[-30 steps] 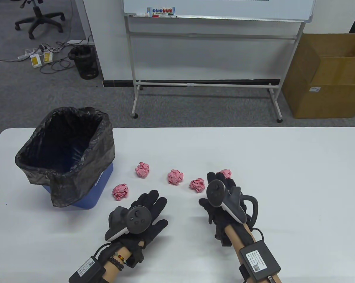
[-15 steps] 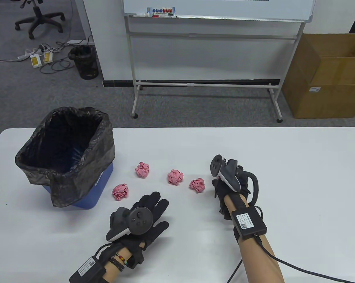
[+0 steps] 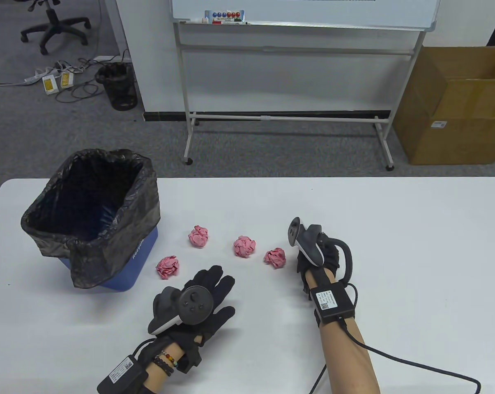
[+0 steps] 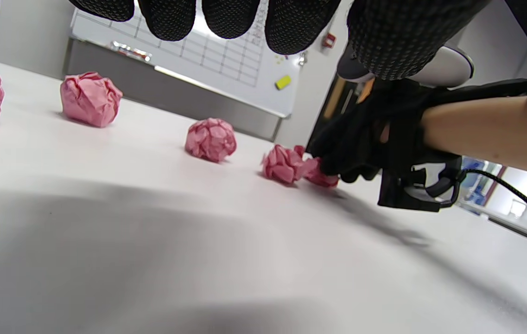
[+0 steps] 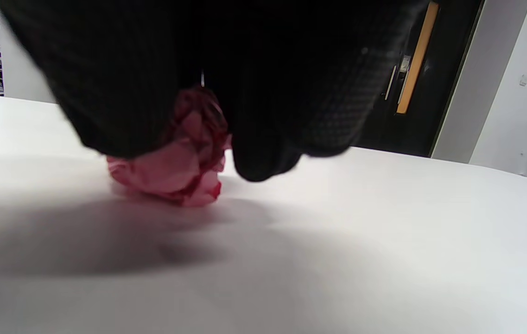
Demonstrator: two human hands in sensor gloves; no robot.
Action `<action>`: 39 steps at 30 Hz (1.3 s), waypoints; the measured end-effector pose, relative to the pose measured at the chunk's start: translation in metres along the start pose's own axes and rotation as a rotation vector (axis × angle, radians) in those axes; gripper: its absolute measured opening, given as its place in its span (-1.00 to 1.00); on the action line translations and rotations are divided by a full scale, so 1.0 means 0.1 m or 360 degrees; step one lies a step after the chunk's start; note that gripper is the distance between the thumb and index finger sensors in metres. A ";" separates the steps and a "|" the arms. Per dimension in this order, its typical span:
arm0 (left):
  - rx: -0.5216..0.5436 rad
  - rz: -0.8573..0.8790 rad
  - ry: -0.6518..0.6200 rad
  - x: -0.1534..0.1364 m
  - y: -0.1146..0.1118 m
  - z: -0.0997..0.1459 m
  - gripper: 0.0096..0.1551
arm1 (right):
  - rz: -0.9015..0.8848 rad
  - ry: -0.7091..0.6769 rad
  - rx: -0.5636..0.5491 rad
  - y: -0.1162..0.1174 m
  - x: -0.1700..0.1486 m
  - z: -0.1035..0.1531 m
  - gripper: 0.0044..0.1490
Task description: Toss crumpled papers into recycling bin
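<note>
Several pink crumpled paper balls lie in a row on the white table: one near the bin, then two more and a fourth. My right hand grips a further pink ball just right of the fourth; the ball still touches the table. That ball is hidden under the hand in the table view and shows in the left wrist view. My left hand rests flat and empty on the table, fingers spread. The blue bin with a black bag stands at the table's left.
Beyond the table's far edge are a whiteboard stand, a cardboard box at the right and a small black waste basket on the floor. A cable trails from my right wrist.
My right hand has moved forward over the rightmost pink ball, covered it and closed around it, then shifted slightly left. My left hand has stayed put.
</note>
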State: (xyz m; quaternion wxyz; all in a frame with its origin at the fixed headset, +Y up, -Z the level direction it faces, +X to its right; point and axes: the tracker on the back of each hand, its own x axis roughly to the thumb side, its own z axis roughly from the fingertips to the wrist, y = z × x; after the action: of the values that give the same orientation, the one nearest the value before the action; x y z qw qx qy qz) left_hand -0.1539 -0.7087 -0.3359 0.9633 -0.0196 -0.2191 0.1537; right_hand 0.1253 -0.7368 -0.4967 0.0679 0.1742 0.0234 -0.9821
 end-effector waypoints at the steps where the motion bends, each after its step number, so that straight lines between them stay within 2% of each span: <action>1: 0.0002 -0.0002 -0.0002 0.00 0.00 0.00 -0.13 | -0.0012 0.0006 -0.0022 0.02 0.02 -0.02 -0.23; 5: 0.0005 -0.0010 -0.0008 0.00 0.00 0.00 -0.14 | -0.0032 0.0026 -0.0090 0.02 0.01 -0.02 -0.29; 13: 0.0005 -0.0028 -0.0020 0.01 -0.01 0.01 -0.14 | -0.0088 0.0073 -0.0106 0.00 -0.08 -0.03 -0.32; 19: 0.0009 -0.0023 -0.0017 0.00 -0.01 0.01 -0.14 | -0.0130 0.0082 -0.0145 -0.17 -0.22 0.05 -0.32; 28: 0.0012 -0.0024 -0.0003 -0.03 0.00 0.03 -0.13 | -0.0154 -0.0011 -0.0117 -0.52 -0.47 0.43 -0.31; 39: -0.0011 0.0000 0.0031 -0.10 -0.01 0.02 -0.13 | -0.0291 -0.0125 -0.0001 -0.61 -0.64 0.94 -0.30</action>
State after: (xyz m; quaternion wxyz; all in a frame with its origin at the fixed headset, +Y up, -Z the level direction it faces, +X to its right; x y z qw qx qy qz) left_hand -0.1634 -0.7130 -0.3383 0.9653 -0.0246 -0.2102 0.1528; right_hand 0.1443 -0.6751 -0.3852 -0.0212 0.1328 0.0367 -0.9902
